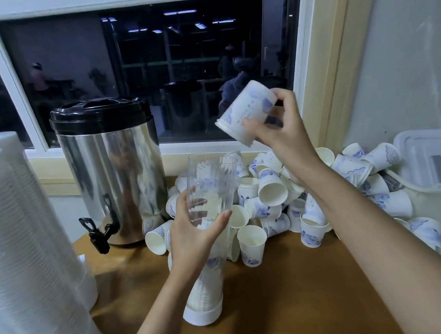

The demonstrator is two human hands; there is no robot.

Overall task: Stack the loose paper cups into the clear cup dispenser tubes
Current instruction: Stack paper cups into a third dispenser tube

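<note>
cup (245, 108), paper, one. handling?
— light, thin-walled, easy to crush, i judge. best taken gently round the side. it's in the air, mouth tipped down, above and right of the tube's open top.
— tube (211, 193)?
— clear plastic, stiff, likely slippery. it stands on the table (300, 304), its lower part filled with stacked cups. my left hand (194, 234) wraps its middle, fingers curled round.
— right hand (281, 126)?
— fingers and thumb clasp the cup's wall. loose cups (272, 191) heaped behind.
</note>
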